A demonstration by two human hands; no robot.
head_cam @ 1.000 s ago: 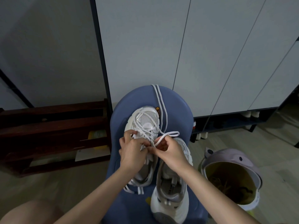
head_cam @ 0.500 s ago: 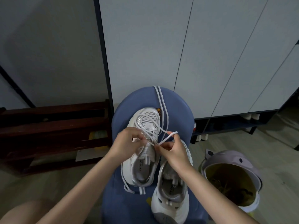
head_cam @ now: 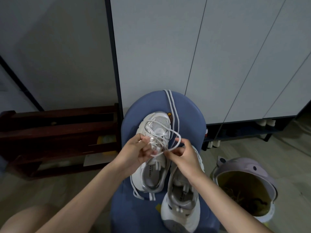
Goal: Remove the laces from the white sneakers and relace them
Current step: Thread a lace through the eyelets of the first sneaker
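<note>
We are working the lace (head_cam: 175, 142) on the left sneaker (head_cam: 152, 158), which is sitting toe-away on the blue stool (head_cam: 193, 115). Our left hand (head_cam: 134, 152) is curling its fingers around a strand just beside the upper eyelets, thumb and forefinger pinching it near the tongue. Our right hand (head_cam: 183, 157) is pinching the other strand between thumb and fingertips, and a loop of lace is arching up above its fingers. Whether we are threading or drawing the lace out, we cannot tell from this view.

To do this step well, we are judging that the hands should be keeping light, even tension on both strands, so that the crossings lie flat over the tongue and neither end slips back through its eyelet. We should be feeding one eyelet at a time and keeping the loop free of the other crossings, since it looks ready to snag on them. The shoe is resting loose on the stool, so a hard pull would probably drag it toward us.

Counting what is here: two sneakers, the second sneaker (head_cam: 182, 195) lying just beside the first, nearer to us and seemingly without a lace threaded. One loose lace (head_cam: 172, 106) is lying doubled over the far edge of the stool. There is one stool, one lilac bin (head_cam: 262, 170) to the right of it, one dark wooden rack (head_cam: 55, 132) to the left, and two hands at work.
</note>
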